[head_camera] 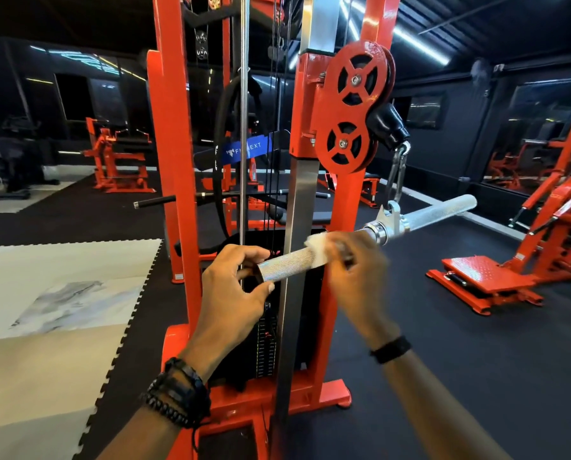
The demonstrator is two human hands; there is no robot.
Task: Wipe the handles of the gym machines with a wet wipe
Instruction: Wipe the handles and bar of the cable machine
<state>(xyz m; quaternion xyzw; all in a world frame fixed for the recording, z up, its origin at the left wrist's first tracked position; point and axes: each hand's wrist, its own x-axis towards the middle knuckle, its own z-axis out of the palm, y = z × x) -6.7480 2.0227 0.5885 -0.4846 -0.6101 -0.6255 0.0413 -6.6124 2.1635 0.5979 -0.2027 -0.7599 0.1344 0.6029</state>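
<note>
A knurled silver cable bar (438, 212) hangs level from a chain and carabiner on the orange cable machine (173, 151). My left hand (234, 293) grips the near end of the bar, thumb under and fingers over it. My right hand (357, 263) is closed around the bar just right of that, pressing a white wet wipe (317, 249) onto the metal. The right hand is blurred. The far half of the bar, right of the swivel, is bare.
Two red pulleys (357, 104) sit above the bar on the machine's upright. The black weight stack (265, 346) is behind my hands. Another orange machine with a footplate (483, 273) stands on the black mat to the right. Pale floor tiles (52, 310) lie left.
</note>
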